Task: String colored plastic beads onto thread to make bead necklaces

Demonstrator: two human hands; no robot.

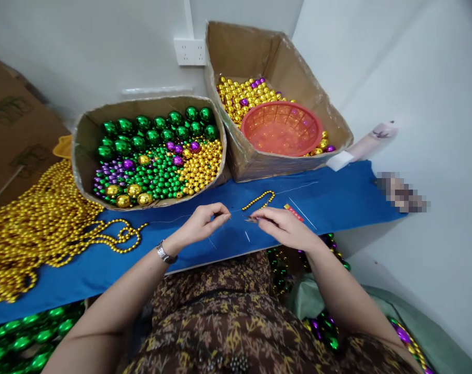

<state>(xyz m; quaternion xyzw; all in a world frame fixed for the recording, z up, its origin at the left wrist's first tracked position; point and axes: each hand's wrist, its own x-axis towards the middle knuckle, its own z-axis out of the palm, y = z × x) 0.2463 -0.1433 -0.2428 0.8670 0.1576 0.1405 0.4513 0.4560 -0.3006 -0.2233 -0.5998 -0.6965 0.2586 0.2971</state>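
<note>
My left hand (pixel 210 221), with a metal watch at the wrist, is closed in a pinch on a thin thread (pixel 169 220) above the blue cloth (pixel 197 244). To its left the thread runs toward a gold bead string (pixel 122 236). A short gold bead strand (pixel 259 200) lies curved just beyond the hands. My right hand (pixel 284 224) is closed around a small pointed metal tool (pixel 251 219) that looks like thread snips, its tips toward my left fingers. Most of that tool is hidden by the fingers.
A cardboard box (pixel 78 156) holds green, purple and gold beads. Behind it, another box (pixel 243 166) contains gold beads and a red basket (pixel 317 122). Gold bead strings (pixel 37 223) are heaped at left. A red packet (pixel 293 212) and thin white sticks (pixel 302 213) lie right.
</note>
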